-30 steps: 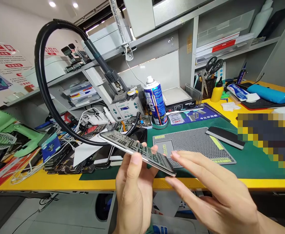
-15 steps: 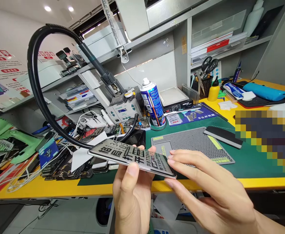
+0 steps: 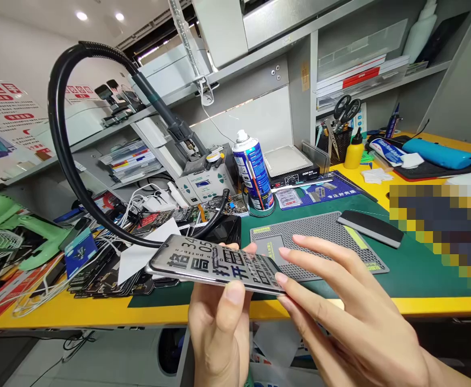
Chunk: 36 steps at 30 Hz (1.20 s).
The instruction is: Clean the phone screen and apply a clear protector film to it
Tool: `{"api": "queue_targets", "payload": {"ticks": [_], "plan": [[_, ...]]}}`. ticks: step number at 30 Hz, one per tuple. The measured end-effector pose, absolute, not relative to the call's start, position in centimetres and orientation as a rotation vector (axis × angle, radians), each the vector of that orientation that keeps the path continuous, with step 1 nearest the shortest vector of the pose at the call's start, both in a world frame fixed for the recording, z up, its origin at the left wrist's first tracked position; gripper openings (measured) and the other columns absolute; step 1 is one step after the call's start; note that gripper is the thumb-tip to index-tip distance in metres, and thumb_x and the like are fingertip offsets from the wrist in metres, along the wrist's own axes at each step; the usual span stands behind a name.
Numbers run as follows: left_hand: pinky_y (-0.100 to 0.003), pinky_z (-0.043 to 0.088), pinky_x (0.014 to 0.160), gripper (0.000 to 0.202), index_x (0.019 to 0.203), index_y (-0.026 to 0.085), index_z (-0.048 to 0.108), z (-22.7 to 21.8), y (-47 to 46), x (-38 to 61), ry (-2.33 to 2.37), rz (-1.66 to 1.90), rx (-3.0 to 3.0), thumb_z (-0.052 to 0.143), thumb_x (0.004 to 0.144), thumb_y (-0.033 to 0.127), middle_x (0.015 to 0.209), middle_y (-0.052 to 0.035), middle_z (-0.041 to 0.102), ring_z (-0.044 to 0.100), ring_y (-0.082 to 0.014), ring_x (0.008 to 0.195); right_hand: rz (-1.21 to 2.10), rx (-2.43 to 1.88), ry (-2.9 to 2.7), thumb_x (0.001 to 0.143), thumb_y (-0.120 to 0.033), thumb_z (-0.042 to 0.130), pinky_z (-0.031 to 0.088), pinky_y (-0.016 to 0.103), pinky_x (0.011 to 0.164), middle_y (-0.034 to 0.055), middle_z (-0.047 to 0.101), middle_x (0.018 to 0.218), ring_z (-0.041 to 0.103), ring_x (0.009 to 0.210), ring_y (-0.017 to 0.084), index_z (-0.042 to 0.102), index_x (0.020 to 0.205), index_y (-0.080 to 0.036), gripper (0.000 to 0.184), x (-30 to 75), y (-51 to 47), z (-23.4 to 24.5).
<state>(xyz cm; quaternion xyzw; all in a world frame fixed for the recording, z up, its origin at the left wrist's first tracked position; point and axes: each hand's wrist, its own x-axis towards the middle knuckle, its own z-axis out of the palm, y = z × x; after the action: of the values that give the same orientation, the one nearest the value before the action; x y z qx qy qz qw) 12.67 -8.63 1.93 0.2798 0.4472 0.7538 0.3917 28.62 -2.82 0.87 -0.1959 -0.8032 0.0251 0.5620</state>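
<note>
A thin smartphone (image 3: 215,266) with a silvery edge is tilted above the bench, its grey screen bearing large black characters. My left hand (image 3: 221,328) holds it from below, the thumb along the near edge and fingertips just showing at the far side. At the phone's right end, my right hand (image 3: 352,306) has its index finger and thumb closed about the near corner. Its other fingers are stretched out and spread above that end. Behind the phone, a grey perforated mat (image 3: 311,236) lies on the green work mat (image 3: 416,269).
A blue spray can (image 3: 254,172) stands behind the grey mat. A black flexible hose (image 3: 53,123) arches on the left over stacked phone parts (image 3: 98,279) and white cables. A black-and-grey curved object (image 3: 370,228) rests at the right. Farther back is a yellow bottle (image 3: 353,152).
The phone has tilted so its screen faces me more. My left thumb has shifted right along the edge, and my right fingers have spread further apart at the phone's end.
</note>
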Motion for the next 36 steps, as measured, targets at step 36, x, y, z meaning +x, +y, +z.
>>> {"api": "queue_targets", "payload": {"ticks": [36], "plan": [[-0.049,0.061,0.103,0.053,0.128,0.027,0.076,2.3,-8.3,10.0,0.941,1.693,0.702,0.076,0.087,0.061,0.136,-0.0110,0.073,0.071,-0.0371,0.123,0.245,-0.486,-2.078,0.095,-0.022,0.064,0.053,0.053,0.115,0.0287,0.046,0.162,0.044,0.153,0.041,0.047,0.157,-0.011,0.065,29.4,-3.2,1.5]]}}
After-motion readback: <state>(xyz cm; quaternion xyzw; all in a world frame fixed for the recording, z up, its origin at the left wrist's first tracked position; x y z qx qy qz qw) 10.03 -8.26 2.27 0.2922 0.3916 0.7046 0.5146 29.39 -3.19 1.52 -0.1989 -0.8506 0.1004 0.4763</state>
